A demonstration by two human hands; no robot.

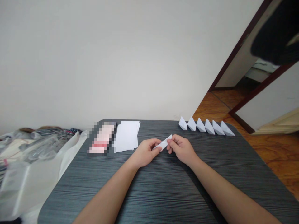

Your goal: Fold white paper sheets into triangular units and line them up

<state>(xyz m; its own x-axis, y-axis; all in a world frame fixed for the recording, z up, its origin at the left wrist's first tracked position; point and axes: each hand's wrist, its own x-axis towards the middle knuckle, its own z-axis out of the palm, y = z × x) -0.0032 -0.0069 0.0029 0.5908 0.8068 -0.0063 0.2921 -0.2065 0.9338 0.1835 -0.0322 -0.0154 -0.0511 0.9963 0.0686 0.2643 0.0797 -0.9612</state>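
Note:
Between my two hands is a small folded piece of white paper (pixel 164 143), held slanting just above the table. My left hand (pixel 147 151) pinches its lower left end between thumb and fingers. At the upper right end, my right hand (pixel 181 148) grips it with thumb and fingertips, the other fingers curled below. Several folded white paper shapes (pixel 201 125) with pointed tops stand in a row at the table's back right. To the left of my hands lies a stack of white paper sheets (pixel 126 137), slightly out of line with each other.
The dark wood-grain table (pixel 149 193) stands against a pale wall (pixel 140 62). A blurred-out flat object (pixel 102 138) lies left of the sheets. Plastic bags and cloth (pixel 35 155) are heaped beyond the left edge. On the right are a wooden floor (pixel 275 149) and a doorway.

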